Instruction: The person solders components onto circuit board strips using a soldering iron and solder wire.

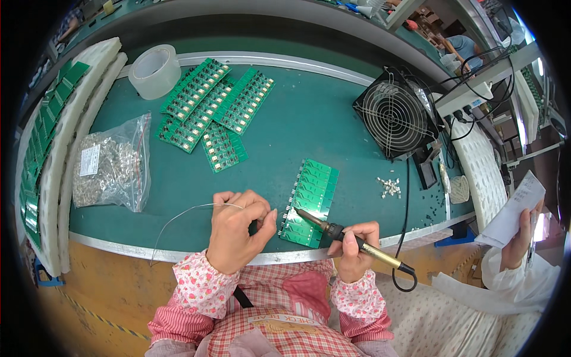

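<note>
A green circuit board panel (318,185) lies near the table's front edge, its left side lined with small pins. My right hand (355,250) grips a soldering iron (366,249) like a pen, and the iron's dark tip points at the panel's left part; whether it touches cannot be told. Just left of the panel, my left hand (241,229) is closed around a thin solder wire (172,221), whose loose end curves down to the table edge. The wire's working end is hidden by the fingers or too fine to make out.
Several populated boards (196,98) are piled at the back, beside a tape roll (154,71). A bag of small metal parts (113,163) lies left, near foam sheets (89,113) holding boards. Right are a fan (392,113), loose small parts (389,187) and a person's hand (520,238) with paper.
</note>
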A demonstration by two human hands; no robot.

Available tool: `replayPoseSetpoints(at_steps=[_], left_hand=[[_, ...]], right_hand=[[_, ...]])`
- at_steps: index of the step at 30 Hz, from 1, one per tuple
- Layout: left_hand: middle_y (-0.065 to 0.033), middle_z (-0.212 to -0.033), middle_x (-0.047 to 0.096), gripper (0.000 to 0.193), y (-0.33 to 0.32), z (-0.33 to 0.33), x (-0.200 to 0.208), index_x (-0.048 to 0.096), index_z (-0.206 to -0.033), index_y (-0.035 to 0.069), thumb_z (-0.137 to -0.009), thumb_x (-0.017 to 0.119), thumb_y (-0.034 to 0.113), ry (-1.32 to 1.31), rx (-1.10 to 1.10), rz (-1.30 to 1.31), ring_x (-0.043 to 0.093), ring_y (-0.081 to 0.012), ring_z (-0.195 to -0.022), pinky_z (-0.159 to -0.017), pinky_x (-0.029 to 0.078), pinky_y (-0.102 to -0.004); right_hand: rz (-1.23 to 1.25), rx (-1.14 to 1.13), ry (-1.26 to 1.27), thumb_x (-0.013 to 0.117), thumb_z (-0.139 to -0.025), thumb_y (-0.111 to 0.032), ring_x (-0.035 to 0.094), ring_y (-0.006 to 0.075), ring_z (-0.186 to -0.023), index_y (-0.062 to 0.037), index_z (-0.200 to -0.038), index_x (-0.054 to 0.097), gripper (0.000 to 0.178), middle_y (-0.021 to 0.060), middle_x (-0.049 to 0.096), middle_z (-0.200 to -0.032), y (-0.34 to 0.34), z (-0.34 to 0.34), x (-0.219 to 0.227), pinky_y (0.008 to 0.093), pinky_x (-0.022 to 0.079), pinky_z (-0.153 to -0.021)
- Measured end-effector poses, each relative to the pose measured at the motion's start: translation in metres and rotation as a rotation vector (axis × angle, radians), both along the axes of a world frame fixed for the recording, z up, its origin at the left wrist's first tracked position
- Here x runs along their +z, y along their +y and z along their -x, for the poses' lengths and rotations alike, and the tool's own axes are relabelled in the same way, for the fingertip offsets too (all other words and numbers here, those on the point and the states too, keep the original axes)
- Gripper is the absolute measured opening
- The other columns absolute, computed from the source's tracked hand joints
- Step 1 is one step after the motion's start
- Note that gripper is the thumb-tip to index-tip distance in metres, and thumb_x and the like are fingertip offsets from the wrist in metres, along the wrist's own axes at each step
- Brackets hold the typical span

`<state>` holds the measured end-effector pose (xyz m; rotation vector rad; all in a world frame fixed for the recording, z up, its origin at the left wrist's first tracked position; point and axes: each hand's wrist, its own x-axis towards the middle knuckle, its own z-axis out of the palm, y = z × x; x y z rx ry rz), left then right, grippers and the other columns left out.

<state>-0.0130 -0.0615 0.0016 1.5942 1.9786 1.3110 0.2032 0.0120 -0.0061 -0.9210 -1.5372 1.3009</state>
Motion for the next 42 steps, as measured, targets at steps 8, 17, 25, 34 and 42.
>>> replayPoseSetpoints(at_steps=[8, 17, 25, 34, 42], left_hand=[[-0.0022, -0.077, 0.063, 0.018, 0.001, -0.003, -0.001, 0.058, -0.07, 0.006, -0.083, 0.07, 0.005, 0.048, 0.013, -0.023, 0.057, -0.0199, -0.068, -0.08, 0.035, -0.0359], [-0.0022, -0.076, 0.063, 0.018, 0.001, -0.003, 0.0, 0.058, -0.07, 0.006, -0.083, 0.07, 0.005, 0.056, 0.022, -0.04, 0.057, -0.019, -0.068, -0.08, 0.035, -0.0357], [-0.0022, -0.076, 0.063, 0.019, 0.0, -0.002, 0.001, 0.057, -0.069, 0.006, -0.083, 0.069, 0.005, 0.029, 0.024, -0.042, 0.057, -0.0192, -0.068, -0.081, 0.035, -0.0357], [-0.0019, -0.076, 0.063, 0.019, 0.0, -0.002, 0.002, 0.057, -0.069, 0.006, -0.083, 0.069, 0.005, 0.008, 0.013, -0.017, 0.057, -0.0185, -0.068, -0.082, 0.035, -0.0361], [-0.0018, -0.076, 0.063, 0.016, 0.0, -0.002, 0.001, 0.06, -0.07, 0.006, -0.083, 0.07, 0.006, 0.03, 0.0, -0.007, 0.058, -0.0183, -0.069, -0.083, 0.034, -0.0365]], right_hand=[[0.006, 0.005, 0.006, 0.06, -0.095, -0.01, 0.061, 0.0105, -0.058, -0.0002, -0.099, 0.047, 0.017, 0.0101, 0.065, -0.076, 0.0, -0.001, -0.002, 0.0256, 0.051, -0.052], [-0.015, -0.003, -0.016, 0.061, -0.093, -0.008, 0.059, 0.0099, -0.057, -0.0002, -0.098, 0.047, 0.017, 0.0097, 0.064, -0.076, 0.001, -0.002, -0.002, 0.0261, 0.051, -0.052], [-0.018, -0.039, 0.03, 0.06, -0.093, -0.011, 0.059, 0.0106, -0.056, -0.001, -0.098, 0.047, 0.018, 0.0107, 0.064, -0.078, -0.002, -0.001, -0.003, 0.0257, 0.05, -0.051], [-0.038, -0.033, 0.033, 0.059, -0.094, -0.012, 0.06, 0.0114, -0.055, -0.0016, -0.099, 0.046, 0.017, 0.012, 0.064, -0.08, -0.002, -0.006, -0.006, 0.0261, 0.051, -0.051], [0.012, -0.032, -0.013, 0.058, -0.095, -0.012, 0.062, 0.0118, -0.056, -0.0017, -0.098, 0.045, 0.017, 0.0117, 0.066, -0.077, -0.004, -0.002, -0.001, 0.0267, 0.053, -0.051]])
